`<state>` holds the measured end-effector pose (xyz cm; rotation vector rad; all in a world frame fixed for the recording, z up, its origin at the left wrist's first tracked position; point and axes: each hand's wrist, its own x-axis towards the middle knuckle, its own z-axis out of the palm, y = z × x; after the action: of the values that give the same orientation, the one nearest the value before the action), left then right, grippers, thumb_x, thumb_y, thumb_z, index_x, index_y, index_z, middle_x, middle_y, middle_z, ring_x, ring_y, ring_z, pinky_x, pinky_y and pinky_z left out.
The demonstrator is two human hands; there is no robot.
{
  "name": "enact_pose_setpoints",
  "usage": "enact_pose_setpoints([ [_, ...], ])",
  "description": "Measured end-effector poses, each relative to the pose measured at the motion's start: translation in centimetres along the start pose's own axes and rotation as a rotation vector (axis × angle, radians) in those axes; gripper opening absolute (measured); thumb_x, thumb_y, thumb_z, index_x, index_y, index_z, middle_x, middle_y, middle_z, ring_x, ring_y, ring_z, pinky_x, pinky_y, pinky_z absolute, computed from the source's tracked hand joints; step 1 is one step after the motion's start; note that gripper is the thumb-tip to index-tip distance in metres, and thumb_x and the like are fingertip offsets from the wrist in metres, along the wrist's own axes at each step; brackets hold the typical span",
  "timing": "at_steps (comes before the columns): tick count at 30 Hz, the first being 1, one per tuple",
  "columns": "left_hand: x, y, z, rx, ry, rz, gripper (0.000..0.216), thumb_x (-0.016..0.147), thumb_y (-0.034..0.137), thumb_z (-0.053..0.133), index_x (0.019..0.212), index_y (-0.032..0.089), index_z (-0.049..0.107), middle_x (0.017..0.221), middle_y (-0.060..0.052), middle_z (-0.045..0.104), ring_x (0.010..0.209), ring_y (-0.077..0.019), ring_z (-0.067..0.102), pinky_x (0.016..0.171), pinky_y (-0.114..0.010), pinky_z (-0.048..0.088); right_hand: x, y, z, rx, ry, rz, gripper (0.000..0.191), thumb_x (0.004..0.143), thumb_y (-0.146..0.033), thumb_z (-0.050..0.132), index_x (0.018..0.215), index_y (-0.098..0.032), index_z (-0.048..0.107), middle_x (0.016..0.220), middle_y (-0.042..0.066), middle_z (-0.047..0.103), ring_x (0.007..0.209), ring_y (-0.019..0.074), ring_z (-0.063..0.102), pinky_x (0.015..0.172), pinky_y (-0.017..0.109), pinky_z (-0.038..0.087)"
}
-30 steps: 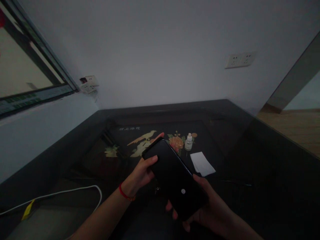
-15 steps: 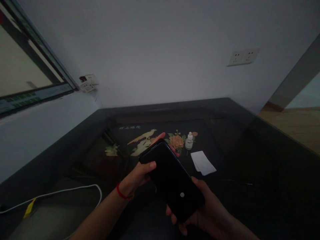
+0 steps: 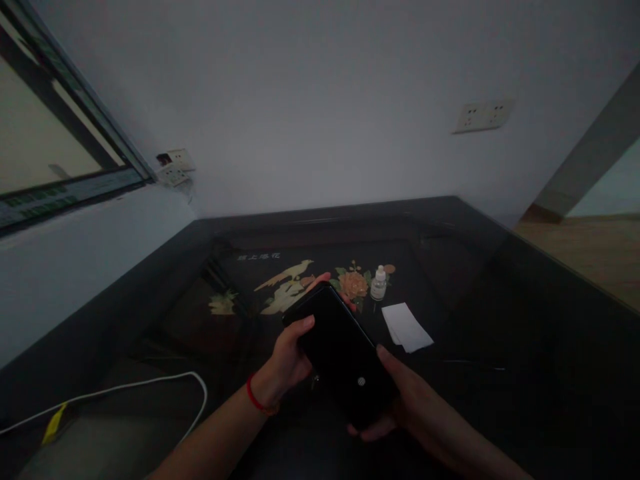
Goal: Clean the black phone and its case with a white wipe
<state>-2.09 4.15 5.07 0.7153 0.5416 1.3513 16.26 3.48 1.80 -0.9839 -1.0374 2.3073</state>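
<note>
A black smartphone point(image 3: 340, 353) is held slantwise over the dark table, its dark screen facing up with a small round light mark near the lower end. My left hand point(image 3: 293, 350), with a red bracelet on the wrist, grips the far left end, thumb on the screen and fingertips showing past the far edge. At the near right end my right hand point(image 3: 400, 393) is closed round the phone, thumb along its right edge and fingers partly hidden beneath. Beyond the phone stand a small clear dropper bottle point(image 3: 379, 285) and, nearer, white paper sheets point(image 3: 407, 328) lying flat.
The glossy black table point(image 3: 500, 287) bears a printed bird and flower picture. A white cable point(image 3: 135, 383) with a yellow tag point(image 3: 54, 424) lies at the left. Wall sockets point(image 3: 484, 116) are on the white wall behind, and a window point(image 3: 55, 120) is at the upper left.
The near end of the phone has shifted slightly up and left, with the right hand. My left hand has slid a little right, and its thumb sits slightly higher on the screen.
</note>
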Motion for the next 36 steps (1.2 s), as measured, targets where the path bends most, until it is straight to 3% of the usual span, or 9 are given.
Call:
enact_pose_setpoints([
  [3,0.3,-0.5,-0.2,-0.102,0.107,-0.057,0.067,0.074,0.032,0.062,0.137,0.023,0.041,0.106,-0.008,0.068,0.107,-0.0276,0.06,0.097,-0.045,0.042,0.3,-0.6,-1.4,-0.353,0.035,0.023,0.082,0.071,-0.086,0.033,0.056,-0.01,0.059,0.046,0.008,0.06,0.038,0.0119,0.059,0.038,0.018,0.042],
  [5,0.6,-0.8,-0.5,-0.159,0.174,-0.119,0.065,0.077,0.033,0.06,0.137,0.022,0.04,0.104,-0.008,0.069,0.104,-0.0265,0.062,0.097,-0.043,0.042,0.1,-1.2,-2.4,-0.443,0.043,-0.005,0.084,0.069,-0.088,0.027,0.046,-0.011,0.053,0.042,0.008,0.056,0.034,0.0096,0.055,0.034,0.016,0.037],
  [8,1.2,-0.8,-1.0,-0.22,0.243,-0.146,0.061,0.081,0.034,0.056,0.138,0.02,0.039,0.102,-0.009,0.07,0.099,-0.0249,0.064,0.096,-0.04,0.042,-0.7,-2.1,-3.4,-0.346,0.025,-0.039,0.082,0.071,-0.086,0.032,0.06,-0.009,0.06,0.054,0.011,0.065,0.042,0.0126,0.062,0.038,0.018,0.043],
  [11,1.6,-0.5,-1.2,-0.239,0.284,-0.084,0.058,0.084,0.036,0.052,0.139,0.024,0.038,0.104,-0.008,0.069,0.098,-0.0236,0.065,0.095,-0.039,0.042,-1.2,-2.4,-3.4,-0.273,-0.077,-0.053,0.064,0.07,-0.073,0.057,0.078,-0.009,0.065,0.077,0.014,0.072,0.066,0.0177,0.07,0.052,0.024,0.053],
  [13,1.7,-0.3,-1.1,-0.244,0.296,-0.061,0.057,0.085,0.039,0.051,0.139,0.025,0.038,0.106,-0.008,0.069,0.099,-0.0233,0.064,0.094,-0.038,0.042,-0.9,-2.0,-3.2,-0.27,-0.072,-0.073,0.053,0.068,-0.062,0.068,0.077,-0.01,0.065,0.078,0.012,0.072,0.069,0.0175,0.07,0.056,0.025,0.054],
  [17,1.6,-0.1,-0.7,-0.283,0.29,-0.063,0.056,0.084,0.042,0.052,0.137,0.026,0.041,0.106,-0.007,0.068,0.1,-0.023,0.063,0.093,-0.038,0.044,0.2,-0.7,-2.6,-0.239,0.068,-0.139,0.047,0.07,-0.056,0.069,0.064,-0.011,0.061,0.062,0.008,0.068,0.055,0.0141,0.065,0.053,0.025,0.052],
  [20,1.4,-0.1,-0.5,-0.317,0.299,-0.061,0.057,0.084,0.043,0.052,0.136,0.023,0.042,0.105,-0.009,0.068,0.102,-0.0235,0.062,0.093,-0.039,0.044,0.6,0.1,-2.3,-0.164,0.131,-0.206,0.045,0.067,-0.053,0.074,0.079,-0.011,0.064,0.068,0.005,0.066,0.059,0.0149,0.064,0.053,0.027,0.054],
  [29,1.0,-0.8,-0.6,-0.278,0.173,-0.034,0.059,0.081,0.045,0.053,0.137,0.033,0.038,0.107,-0.003,0.066,0.105,-0.0218,0.059,0.1,-0.043,0.038,0.5,1.0,-1.7,0.062,0.03,-0.299,0.046,0.074,-0.046,0.073,0.107,-0.015,0.063,0.095,0.007,0.063,0.081,0.0178,0.062,0.065,0.034,0.06],
  [36,0.9,-0.8,-1.1,-0.225,0.101,-0.032,0.061,0.079,0.044,0.053,0.137,0.038,0.037,0.113,-0.002,0.064,0.109,-0.0217,0.057,0.098,-0.041,0.039,0.1,0.5,-1.5,-0.006,0.118,-0.314,0.045,0.071,-0.049,0.075,0.098,-0.014,0.066,0.075,0.003,0.06,0.071,0.0165,0.062,0.065,0.033,0.057],
])
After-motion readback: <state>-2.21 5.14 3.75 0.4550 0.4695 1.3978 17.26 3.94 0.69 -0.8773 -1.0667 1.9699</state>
